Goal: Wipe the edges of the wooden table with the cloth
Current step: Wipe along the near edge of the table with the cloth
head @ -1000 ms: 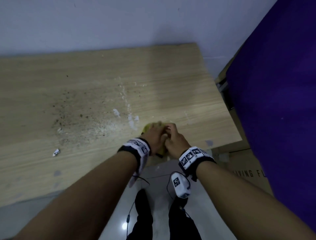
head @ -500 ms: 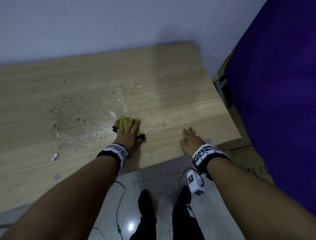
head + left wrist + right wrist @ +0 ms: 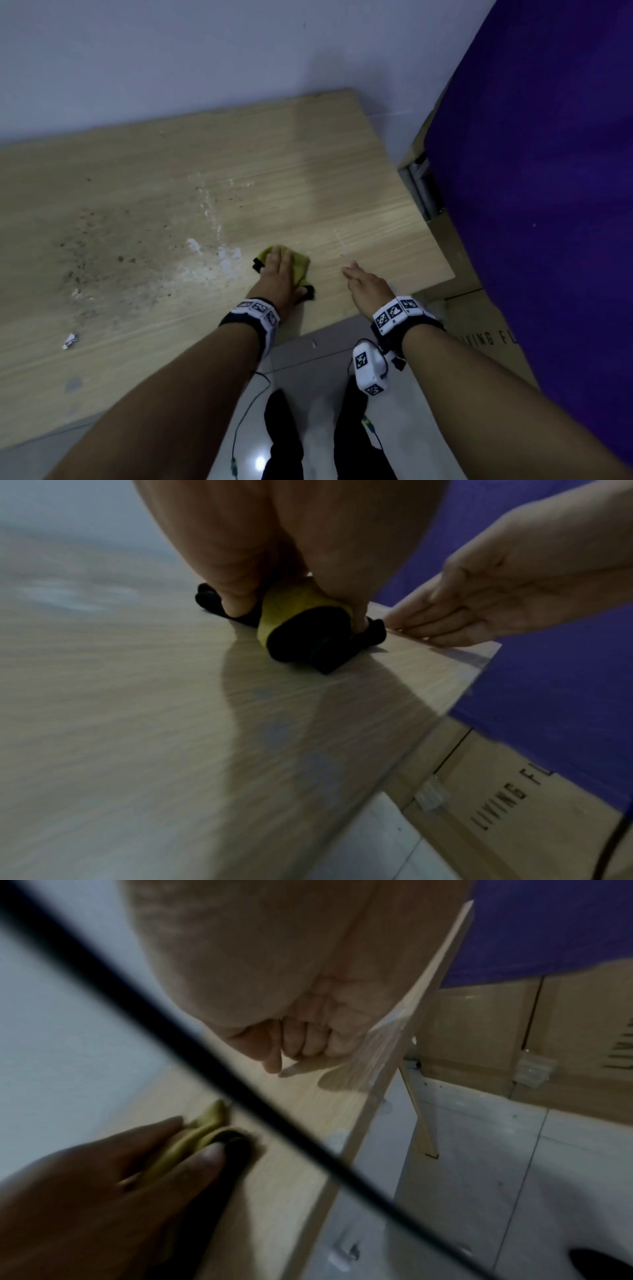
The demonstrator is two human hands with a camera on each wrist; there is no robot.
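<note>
Left hand (image 3: 281, 274) lies flat with fingers straight, pressing the cloth (image 3: 301, 265) onto the counter (image 3: 308, 178); cloth is yellow-green with black trim, bunched under the palm, sitting near the counter's front edge, left of the right front corner. Right hand (image 3: 368, 286) has fingers straight and together, holding nothing, fingertips touching the counter just beside the front edge, right of the cloth; in the right wrist view the fingers look slightly bent at the tips, but nothing is gripped. Dark crumbs (image 3: 89, 253) and white smears (image 3: 205, 263) sit left of the cloth on the counter top, and a small white scrap (image 3: 70, 341) lies further left, near the front edge. Cardboard box (image 3: 479, 329) and purple panel (image 3: 548, 171) stand right of the counter. Risks, as a judgement: the cloth is on the top surface, not over the edge itself, so the stroke could clean only the top and miss the edge face. A flat-palm press without a grip could let the bunched cloth roll or slide out and drop off to the floor. Sweeping left could also push crumbs over the edge onto the floor rather than gather them.
</note>
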